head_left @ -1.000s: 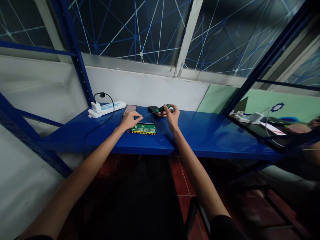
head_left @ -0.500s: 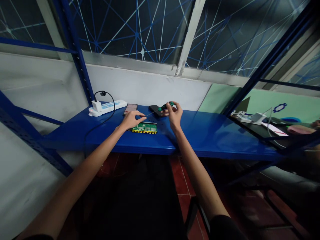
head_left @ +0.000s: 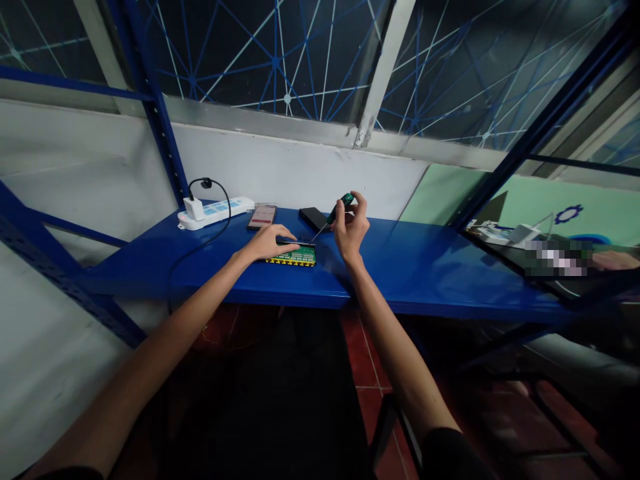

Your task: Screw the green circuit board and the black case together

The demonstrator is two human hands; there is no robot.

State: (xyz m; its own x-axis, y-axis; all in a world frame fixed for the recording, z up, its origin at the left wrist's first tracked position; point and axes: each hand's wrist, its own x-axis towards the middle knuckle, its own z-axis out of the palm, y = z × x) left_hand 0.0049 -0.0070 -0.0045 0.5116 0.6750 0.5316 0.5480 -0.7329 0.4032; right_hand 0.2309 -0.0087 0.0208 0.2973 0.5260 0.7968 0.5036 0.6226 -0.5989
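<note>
— Head view: where's the circuit board (head_left: pixel 296 255)?
— On the desk (head_left: pixel 410 270), under my flat left hand (head_left: pixel 267 241). My right hand (head_left: pixel 349 228), just beside it, grips a screwdriver (head_left: pixel 334 215).

Dim, bluish light; edges warped, soft.

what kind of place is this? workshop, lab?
Likely a makeshift electronics workbench: a blue metal shelf along a wall serves as the bench, with a bare green circuit board on it, a screwdriver in the right hand, and a power strip.
</note>
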